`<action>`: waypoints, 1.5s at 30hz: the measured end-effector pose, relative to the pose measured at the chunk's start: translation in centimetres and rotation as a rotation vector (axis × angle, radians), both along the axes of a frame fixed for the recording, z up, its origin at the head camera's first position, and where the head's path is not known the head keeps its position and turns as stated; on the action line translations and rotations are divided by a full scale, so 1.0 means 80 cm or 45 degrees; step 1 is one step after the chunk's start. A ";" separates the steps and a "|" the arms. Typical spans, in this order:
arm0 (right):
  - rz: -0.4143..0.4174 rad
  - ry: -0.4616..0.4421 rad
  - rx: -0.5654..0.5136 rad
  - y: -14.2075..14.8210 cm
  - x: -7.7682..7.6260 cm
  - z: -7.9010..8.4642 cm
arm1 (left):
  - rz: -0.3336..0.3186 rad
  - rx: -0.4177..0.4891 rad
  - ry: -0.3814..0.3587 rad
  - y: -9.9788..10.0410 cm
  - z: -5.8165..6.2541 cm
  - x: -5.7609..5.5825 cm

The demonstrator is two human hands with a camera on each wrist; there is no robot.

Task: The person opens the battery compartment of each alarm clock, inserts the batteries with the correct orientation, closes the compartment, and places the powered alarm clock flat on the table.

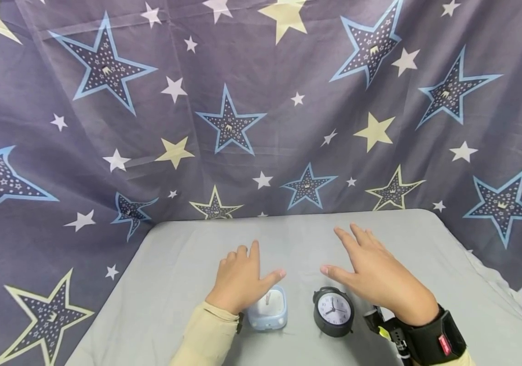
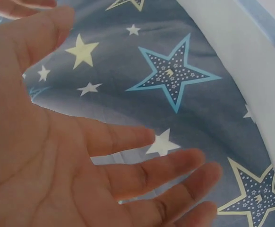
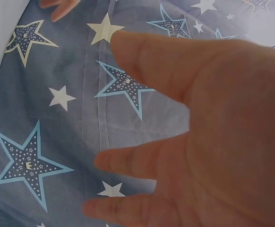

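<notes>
My left hand (image 1: 240, 277) is raised with fingers spread and thumb out, holding nothing. Just beyond its thumb and wrist sits a light blue, rounded-square object (image 1: 268, 321) with a white face, partly hidden by the hand. My right hand (image 1: 375, 272) is likewise raised and spread, with nothing in its grasp. A round black alarm clock (image 1: 334, 310) with a white dial lies face up, to the left of the right wrist. Bare palms fill much of both wrist views, the left palm (image 2: 38, 161) and the right palm (image 3: 236, 142).
Both objects are on a grey cloth-covered table (image 1: 187, 254). Behind and beside it hangs a dark curtain (image 1: 242, 61) printed with stars. A black wrist strap (image 1: 439, 338) with a small device is on the right forearm.
</notes>
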State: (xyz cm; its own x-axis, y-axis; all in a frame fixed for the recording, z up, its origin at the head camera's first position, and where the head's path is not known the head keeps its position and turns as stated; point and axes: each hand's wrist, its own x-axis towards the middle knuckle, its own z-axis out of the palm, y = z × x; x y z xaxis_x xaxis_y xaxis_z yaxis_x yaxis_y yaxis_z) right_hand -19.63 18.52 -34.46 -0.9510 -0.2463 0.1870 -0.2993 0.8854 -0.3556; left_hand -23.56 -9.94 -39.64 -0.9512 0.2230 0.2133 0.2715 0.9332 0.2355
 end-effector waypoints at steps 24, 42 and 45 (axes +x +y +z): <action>0.035 0.014 0.004 -0.001 0.013 0.005 | 0.061 -0.109 -0.094 0.022 -0.029 -0.001; 0.030 0.029 0.014 -0.005 0.016 0.006 | 0.065 -0.108 -0.230 0.030 -0.044 -0.001; 0.028 0.029 0.014 -0.005 0.016 0.006 | 0.063 -0.113 -0.241 0.030 -0.045 -0.002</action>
State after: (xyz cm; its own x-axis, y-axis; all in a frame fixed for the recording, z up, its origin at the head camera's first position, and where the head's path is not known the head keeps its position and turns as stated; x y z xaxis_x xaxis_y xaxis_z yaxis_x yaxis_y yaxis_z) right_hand -18.32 18.11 -33.96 -0.9408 -0.2692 0.2058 -0.3265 0.8826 -0.3383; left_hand -23.72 -7.51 -43.23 -0.9827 0.1849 0.0116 0.1836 0.9636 0.1945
